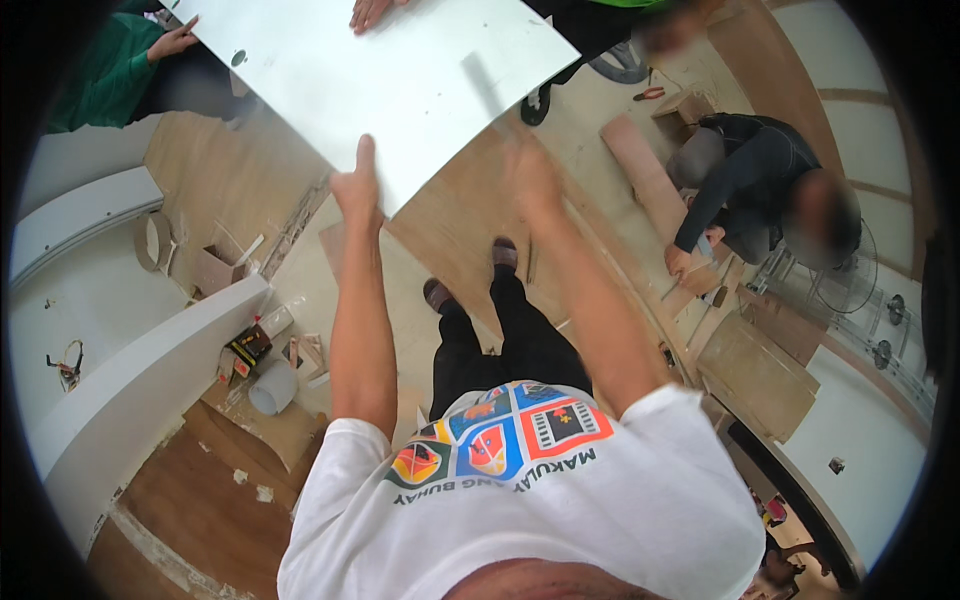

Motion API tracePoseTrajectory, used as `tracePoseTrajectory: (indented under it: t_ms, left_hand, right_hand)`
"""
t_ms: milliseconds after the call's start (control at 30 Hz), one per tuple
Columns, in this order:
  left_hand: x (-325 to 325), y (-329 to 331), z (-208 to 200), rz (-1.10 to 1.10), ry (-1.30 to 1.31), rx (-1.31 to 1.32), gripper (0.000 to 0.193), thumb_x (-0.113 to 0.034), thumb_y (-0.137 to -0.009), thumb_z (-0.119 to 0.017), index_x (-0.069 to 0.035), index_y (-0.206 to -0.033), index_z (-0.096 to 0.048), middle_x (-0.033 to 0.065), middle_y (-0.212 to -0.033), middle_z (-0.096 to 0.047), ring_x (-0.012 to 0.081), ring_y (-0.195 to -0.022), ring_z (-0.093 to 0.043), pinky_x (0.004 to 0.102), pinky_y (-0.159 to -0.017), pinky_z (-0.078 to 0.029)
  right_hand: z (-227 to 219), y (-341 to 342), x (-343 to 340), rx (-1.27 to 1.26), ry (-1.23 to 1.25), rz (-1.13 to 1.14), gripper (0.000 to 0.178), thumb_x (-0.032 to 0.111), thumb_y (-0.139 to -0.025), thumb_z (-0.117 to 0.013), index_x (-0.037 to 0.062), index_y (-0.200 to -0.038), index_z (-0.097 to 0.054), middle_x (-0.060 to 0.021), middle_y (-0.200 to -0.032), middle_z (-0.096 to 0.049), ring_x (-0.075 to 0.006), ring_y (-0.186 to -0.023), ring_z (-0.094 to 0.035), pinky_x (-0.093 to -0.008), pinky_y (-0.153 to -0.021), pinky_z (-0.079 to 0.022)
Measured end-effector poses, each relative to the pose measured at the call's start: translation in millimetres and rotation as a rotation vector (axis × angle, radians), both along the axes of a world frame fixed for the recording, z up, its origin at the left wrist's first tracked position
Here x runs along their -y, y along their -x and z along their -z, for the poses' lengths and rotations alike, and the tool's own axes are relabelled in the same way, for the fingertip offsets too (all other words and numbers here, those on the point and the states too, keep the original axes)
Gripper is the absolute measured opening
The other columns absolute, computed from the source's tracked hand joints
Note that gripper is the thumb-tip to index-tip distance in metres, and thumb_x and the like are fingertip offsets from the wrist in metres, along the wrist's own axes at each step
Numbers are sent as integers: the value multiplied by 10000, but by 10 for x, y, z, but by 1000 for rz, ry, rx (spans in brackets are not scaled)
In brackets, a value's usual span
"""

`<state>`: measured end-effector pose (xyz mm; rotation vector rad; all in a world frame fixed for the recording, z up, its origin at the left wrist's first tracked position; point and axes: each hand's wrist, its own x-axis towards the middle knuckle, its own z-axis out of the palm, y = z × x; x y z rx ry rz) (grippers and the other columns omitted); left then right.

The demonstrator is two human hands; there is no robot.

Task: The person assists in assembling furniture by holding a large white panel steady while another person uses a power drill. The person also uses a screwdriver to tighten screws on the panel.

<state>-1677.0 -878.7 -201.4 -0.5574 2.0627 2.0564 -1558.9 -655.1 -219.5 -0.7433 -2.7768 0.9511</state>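
Observation:
A large white flat panel is held up in front of me, tilted, with a small round hole near its far left corner. My left hand grips its near edge, thumb on top. My right hand is raised at the panel's near right edge and looks blurred; a thin grey strip-like tool rises from it over the panel. Other people's hands hold the far edge of the panel.
A person in dark clothes crouches at the right over wooden boards. A white curved counter stands at the left, with a white roll and small boxes beside it. Plywood sheets cover the floor below.

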Motion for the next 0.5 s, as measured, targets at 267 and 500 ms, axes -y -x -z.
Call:
tracePoseTrajectory:
  t_ms: [267,500]
  left_hand:
    - [196,-480,-123,382,1166,-606,802,-436,-997,-581,33,-1548,-235,275,-1597,-246,429,-1503,-188,555,-1214,-181]
    - [-430,-595,-171,721,1343,-557,829,-204,-911,-711,31,-1551,-239,302,-1608,-210,450,-1516,-160,609,-1212,-139]
  right_hand:
    - [-473,-224,133,266,109,-221,406,325,-1019,-482,-31,-988,-674,-306,-920,-690,-466,-892,-683,-538,-803,-544]
    - [-53,-890,-1051,33,278,274,577,424,-1064,-395,-78,-937,-648,-330,-880,-650,-498,-877,-629,-517,-777,-472]
